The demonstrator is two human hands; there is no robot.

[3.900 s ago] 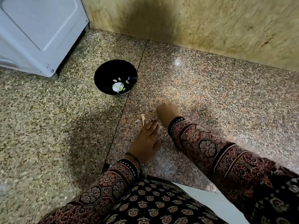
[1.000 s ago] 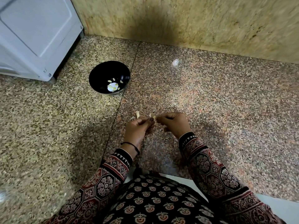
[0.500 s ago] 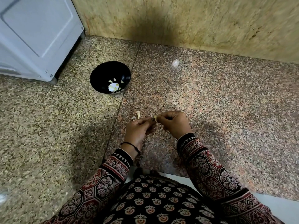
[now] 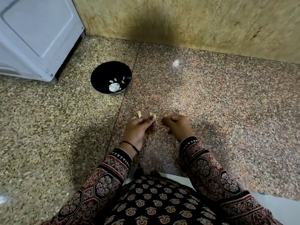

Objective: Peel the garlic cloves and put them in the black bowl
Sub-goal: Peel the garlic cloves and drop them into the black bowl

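Observation:
The black bowl [image 4: 101, 73] stands on the granite floor to the far left of my hands, with several pale peeled cloves [image 4: 115, 86] in its bottom. My left hand [image 4: 138, 129] pinches a small garlic clove [image 4: 153, 115] between thumb and fingertips, just above the floor. A short gap to the right, my right hand [image 4: 177, 127] is curled with its fingertips pinched together; I see nothing in them. A loose pale piece of garlic or skin [image 4: 139, 114] lies on the floor right beside my left fingertips.
A white appliance [image 4: 37, 34] stands at the far left, close behind the bowl. A yellowish stone wall [image 4: 194, 21] runs along the far side. Speckled floor [image 4: 227, 103] stretches to the right. My patterned lap fills the bottom.
Both hands were together on the clove half a second ago. My right hand has since pulled a little to the right, away from the clove, which stays in my left hand.

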